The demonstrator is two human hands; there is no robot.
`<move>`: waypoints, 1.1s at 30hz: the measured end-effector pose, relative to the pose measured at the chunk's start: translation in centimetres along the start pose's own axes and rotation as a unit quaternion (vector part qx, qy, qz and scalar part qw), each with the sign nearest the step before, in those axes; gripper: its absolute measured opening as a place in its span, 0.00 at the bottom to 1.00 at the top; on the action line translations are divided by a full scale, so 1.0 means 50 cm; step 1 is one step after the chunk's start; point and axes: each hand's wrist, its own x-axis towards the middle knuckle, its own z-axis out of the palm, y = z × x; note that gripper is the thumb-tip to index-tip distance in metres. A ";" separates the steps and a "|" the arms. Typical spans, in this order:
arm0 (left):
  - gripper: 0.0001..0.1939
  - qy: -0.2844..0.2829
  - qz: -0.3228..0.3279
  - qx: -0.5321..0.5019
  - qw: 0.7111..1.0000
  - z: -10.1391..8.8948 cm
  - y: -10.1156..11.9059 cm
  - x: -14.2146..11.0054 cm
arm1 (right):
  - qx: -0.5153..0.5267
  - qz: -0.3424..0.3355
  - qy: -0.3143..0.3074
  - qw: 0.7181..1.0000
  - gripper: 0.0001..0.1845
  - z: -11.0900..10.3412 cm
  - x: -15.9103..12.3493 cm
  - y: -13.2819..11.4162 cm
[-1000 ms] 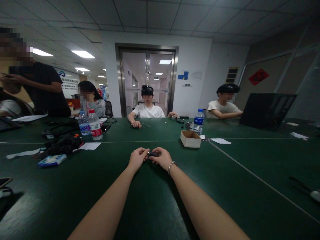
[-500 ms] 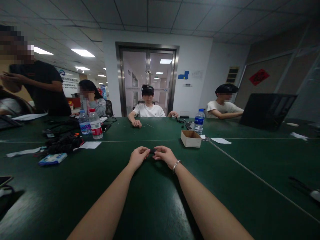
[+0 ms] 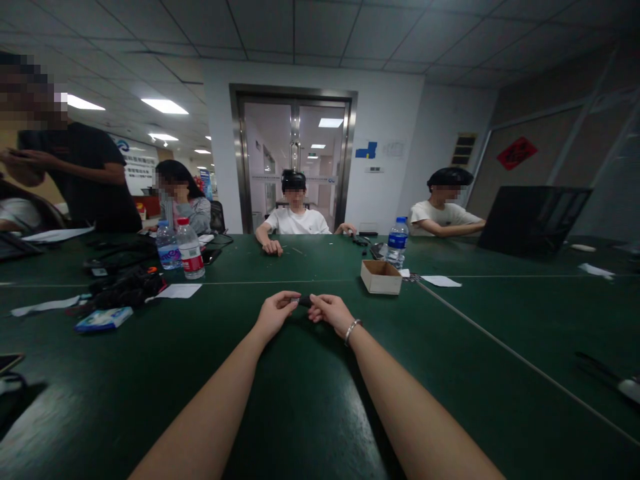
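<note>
Between my hands, just above the green table (image 3: 305, 407), is a small black stick-shaped piece (image 3: 305, 301). It shows a paler, greyish end on the left; its exact kind is too small to make out. My left hand (image 3: 276, 316) pinches that left end between thumb and fingertips. At the other end, the thumb and forefinger of my right hand (image 3: 334, 313) are closed on the black part, the other fingers curled below. A silver bracelet (image 3: 353, 331) circles my right wrist. The fingertips cover both ends of the piece in part.
Beyond my right hand stands an open cardboard box (image 3: 380, 280), with a water bottle (image 3: 397, 243) behind it. To the left are two bottles, a red-capped one (image 3: 189, 250) nearer, black gear (image 3: 123, 287) and a blue-white packet (image 3: 103, 319). Several people are around the table's far side.
My hands have drawn slightly apart, so more of the black piece and its paler left end shows. Both hands still grip it.
</note>
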 end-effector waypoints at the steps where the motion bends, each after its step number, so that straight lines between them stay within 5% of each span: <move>1: 0.18 -0.002 0.001 -0.004 1.000 0.000 0.000 0.000 | -0.007 -0.001 -0.001 1.000 0.13 -0.001 0.001 0.001; 13: 0.23 0.040 -0.061 -0.020 0.997 0.003 -0.003 0.004 | 0.004 0.008 -0.009 1.000 0.11 0.000 0.003 0.000; 19: 0.24 0.045 -0.071 0.019 0.996 0.004 -0.010 0.009 | 0.022 0.011 -0.016 1.000 0.06 -0.005 0.003 0.002; 24: 0.26 0.043 -0.083 0.085 0.992 -0.001 -0.013 0.011 | 0.049 0.022 -0.028 0.998 0.10 -0.007 -0.003 -0.004; 33: 0.20 0.011 -0.007 0.022 1.000 -0.002 -0.005 0.003 | 0.054 0.015 -0.025 0.998 0.10 -0.010 0.000 -0.004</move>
